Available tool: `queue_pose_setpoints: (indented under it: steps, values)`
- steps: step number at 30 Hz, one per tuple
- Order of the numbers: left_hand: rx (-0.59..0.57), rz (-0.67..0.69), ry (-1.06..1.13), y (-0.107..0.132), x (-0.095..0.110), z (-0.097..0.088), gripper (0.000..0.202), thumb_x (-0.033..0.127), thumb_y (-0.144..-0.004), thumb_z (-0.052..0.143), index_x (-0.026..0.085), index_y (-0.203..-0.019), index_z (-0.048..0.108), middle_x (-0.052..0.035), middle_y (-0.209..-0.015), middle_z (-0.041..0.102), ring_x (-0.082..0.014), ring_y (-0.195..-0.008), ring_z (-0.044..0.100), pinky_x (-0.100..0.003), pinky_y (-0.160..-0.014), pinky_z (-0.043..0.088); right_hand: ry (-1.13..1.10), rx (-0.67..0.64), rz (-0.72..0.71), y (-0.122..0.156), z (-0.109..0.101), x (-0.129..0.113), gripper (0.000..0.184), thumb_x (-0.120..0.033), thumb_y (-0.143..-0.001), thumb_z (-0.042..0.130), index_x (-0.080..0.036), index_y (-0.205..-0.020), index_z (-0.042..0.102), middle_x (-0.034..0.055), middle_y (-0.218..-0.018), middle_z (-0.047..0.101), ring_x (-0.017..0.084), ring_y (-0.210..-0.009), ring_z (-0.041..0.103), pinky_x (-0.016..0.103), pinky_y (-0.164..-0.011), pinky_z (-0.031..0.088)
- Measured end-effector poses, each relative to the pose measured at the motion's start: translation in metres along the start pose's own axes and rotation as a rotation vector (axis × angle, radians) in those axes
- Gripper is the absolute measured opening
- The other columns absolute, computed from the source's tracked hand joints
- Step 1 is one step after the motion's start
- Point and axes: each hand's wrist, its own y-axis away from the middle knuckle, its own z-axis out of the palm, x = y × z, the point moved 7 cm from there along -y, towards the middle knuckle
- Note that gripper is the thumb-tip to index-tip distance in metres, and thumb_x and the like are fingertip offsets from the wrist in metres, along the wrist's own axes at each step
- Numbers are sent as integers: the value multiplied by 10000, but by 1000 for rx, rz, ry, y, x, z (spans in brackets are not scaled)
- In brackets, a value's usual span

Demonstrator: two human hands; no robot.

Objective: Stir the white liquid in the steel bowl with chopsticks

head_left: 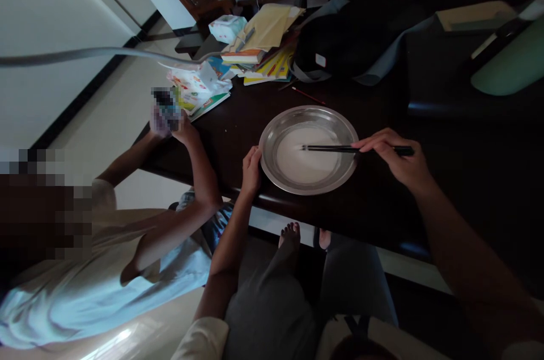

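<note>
A wide metal bowl (272, 173) stands on the dark table, holding a whitish mixture (306, 164). My left hand (251, 169) grips the bowl's left rim, its fingers closed at the edge and the thumb side partly hidden. On the right, my right hand (397, 157) is closed around a pair of black chopsticks (331, 148). They reach over the bowl's right rim, with their whitened tips at the mixture near the middle. Whether the tips sink below the surface, I cannot tell.
To my left sits another person (170, 252), both hands raised around a blurred object. Behind the bowl lie stacked books and envelopes (267, 37), tissue packs (199, 79), a thin red stick (308, 94) and a black bag (335, 42). A green bottle (505, 68) lies at the right.
</note>
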Motion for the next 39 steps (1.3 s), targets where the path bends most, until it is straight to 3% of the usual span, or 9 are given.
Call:
queue_pose_setpoints:
  steps: [4, 10, 15, 18, 21, 24, 27, 33, 39]
  values:
    - [1, -7, -29, 0, 0, 0, 494, 585, -854, 722, 217, -609, 502, 34, -636, 407, -135, -623, 383, -265, -611, 388, -54, 164, 28, 0, -15, 5, 376, -497, -999, 618, -311, -712, 775, 10, -806, 797, 228, -820, 763, 429, -868, 592]
    - [28, -38, -34, 0, -3, -2, 492, 557, -870, 711, 222, -602, 470, 34, -640, 389, -139, -629, 402, -269, -622, 403, -9, -63, 15, 1, 5, 0, 283, -478, -971, 662, -304, -801, 807, 20, -930, 825, 234, -947, 751, 427, -931, 574]
    - [0, -21, -28, -1, -4, -1, 501, 605, -841, 720, 220, -616, 492, 38, -643, 386, -133, -628, 382, -270, -625, 392, -45, 156, 52, 0, -14, 2, 382, -476, -991, 632, -260, -708, 772, 47, -843, 816, 237, -860, 752, 426, -908, 561]
    - [-11, -11, -13, -1, -5, 0, 501, 628, -835, 713, 215, -636, 513, 43, -647, 392, -127, -625, 360, -266, -620, 375, -113, 56, 61, 0, -5, 2, 386, -465, -996, 627, -256, -706, 773, 45, -814, 811, 224, -816, 749, 402, -859, 565]
    - [3, -12, -24, -1, -5, -2, 509, 634, -829, 719, 215, -634, 505, 43, -645, 390, -126, -620, 362, -265, -605, 372, -31, -73, 6, 0, 6, -2, 285, -439, -979, 667, -277, -792, 809, 44, -937, 832, 225, -944, 735, 400, -925, 546]
    - [5, -1, -43, -1, -3, -2, 524, 627, -842, 715, 220, -615, 477, 40, -633, 387, -130, -614, 371, -264, -597, 379, 31, 62, -10, -2, -7, -2, 302, -446, -978, 666, -269, -775, 804, 49, -940, 830, 230, -959, 724, 414, -955, 527]
    - [-4, 12, -43, -2, -2, -1, 522, 619, -851, 710, 221, -611, 474, 37, -632, 405, -133, -618, 381, -263, -610, 394, -83, 176, 47, -1, -17, 4, 399, -486, -984, 639, -253, -688, 771, 40, -779, 794, 222, -797, 731, 404, -862, 553]
    - [9, -4, -59, -3, -5, -2, 496, 618, -836, 692, 221, -620, 488, 36, -639, 413, -134, -626, 379, -264, -621, 387, -13, -81, 31, 0, 7, 0, 273, -472, -967, 667, -304, -801, 805, 29, -942, 837, 239, -945, 732, 426, -925, 555]
    - [10, -18, -52, 0, -3, 0, 480, 556, -854, 696, 215, -614, 458, 38, -636, 388, -127, -634, 392, -251, -621, 393, -99, 167, 48, 0, -15, 2, 402, -450, -1004, 619, -259, -684, 769, 31, -787, 807, 212, -792, 743, 389, -849, 556]
